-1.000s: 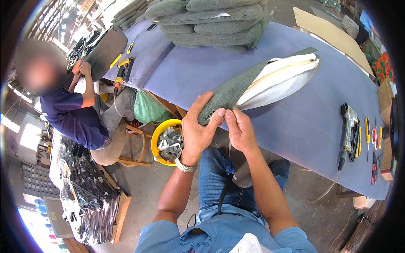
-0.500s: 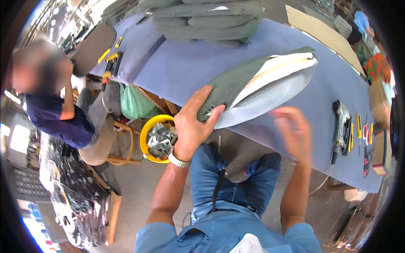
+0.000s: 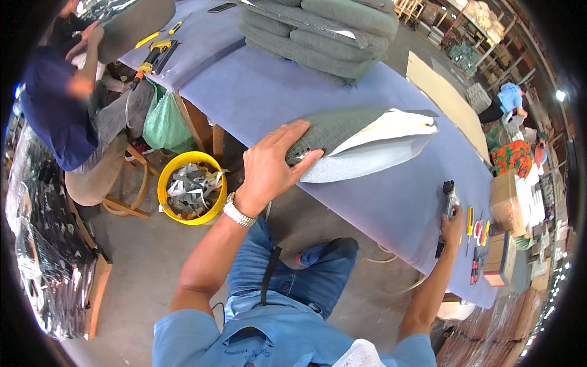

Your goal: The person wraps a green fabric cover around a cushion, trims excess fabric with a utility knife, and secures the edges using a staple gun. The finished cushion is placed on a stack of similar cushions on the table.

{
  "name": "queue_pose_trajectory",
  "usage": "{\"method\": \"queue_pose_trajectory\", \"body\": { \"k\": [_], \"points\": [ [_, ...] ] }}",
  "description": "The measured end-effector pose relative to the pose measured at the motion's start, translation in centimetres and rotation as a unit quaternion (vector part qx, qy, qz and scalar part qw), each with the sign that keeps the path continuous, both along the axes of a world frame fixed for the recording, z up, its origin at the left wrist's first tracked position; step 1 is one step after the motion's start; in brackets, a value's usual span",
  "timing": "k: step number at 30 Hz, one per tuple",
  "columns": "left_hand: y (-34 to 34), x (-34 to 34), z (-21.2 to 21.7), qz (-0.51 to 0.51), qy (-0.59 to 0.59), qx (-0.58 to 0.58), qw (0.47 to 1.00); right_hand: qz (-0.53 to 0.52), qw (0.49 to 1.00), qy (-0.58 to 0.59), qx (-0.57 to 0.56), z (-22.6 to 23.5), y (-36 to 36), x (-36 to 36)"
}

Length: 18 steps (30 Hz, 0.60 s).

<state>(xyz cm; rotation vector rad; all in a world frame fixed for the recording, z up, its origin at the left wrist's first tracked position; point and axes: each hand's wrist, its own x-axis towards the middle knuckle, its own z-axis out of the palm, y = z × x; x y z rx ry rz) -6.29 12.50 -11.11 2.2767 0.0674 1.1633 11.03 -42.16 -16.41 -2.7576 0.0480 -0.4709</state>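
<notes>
At the near table edge, left hand (image 3: 269, 168) fingers spread flat, pressing the grey-green cushion cover (image 3: 342, 131) onto the blue tabletop (image 3: 391, 202); white lining (image 3: 385, 137) is exposed at its open end. Right hand (image 3: 451, 227) is curled around the staple gun (image 3: 449, 202), well apart to the right. Judgement: cover positioned and pinned, tool in hand, fastening not yet begun. Finished cushions (image 3: 330, 30) are stacked at the far side.

The left hand (image 3: 269, 165) lies flat with fingers spread (a watch on its wrist), while the right hand (image 3: 451, 229), arm stretched out, is closed in a grip.
</notes>
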Motion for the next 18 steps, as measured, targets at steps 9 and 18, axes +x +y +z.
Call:
{"method": "queue_pose_trajectory", "body": {
  "k": [9, 18],
  "points": [
    [0.2, -0.9, -0.1, 0.003, 0.022, 0.006, 1.0, 0.184, 0.904, 0.013, 0.386, 9.3, 16.6, -12.5],
    [-0.4, -0.9, -0.3, -0.001, 0.031, 0.012, 0.999, 0.363, 0.768, 0.154, 0.504, 8.6, 30.0, -18.2]
  ]
}}
